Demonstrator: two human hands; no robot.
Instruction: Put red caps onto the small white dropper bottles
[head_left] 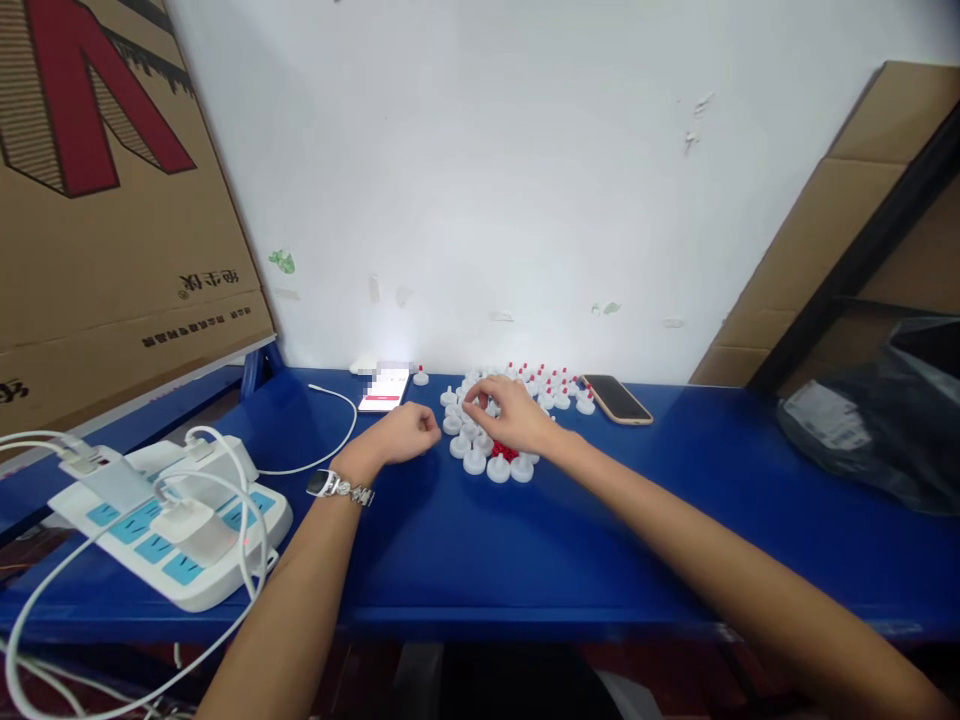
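Note:
My left hand (409, 433), with a watch (322, 483) on the wrist, hovers just left of a cluster of white plastic caps. Its fingers are curled closed, and anything inside them is hidden. My right hand (514, 412) reaches over the cluster with thumb and fingers bent close together among the white caps (474, 461). Whether a cap is between those fingertips is too small to tell. Beneath the right palm lies a small heap of red tips (504, 452), partly covered. Behind it stand several white caps with red tips (564, 397).
A lit phone (385, 388) lies at the back left, near a lone red-tipped cap (421, 376). Another phone (616, 399) is right of the cluster. A power strip (191, 590) with white cables covers the left of the blue table (540, 560). A dark plastic bag (877, 420) sits far right.

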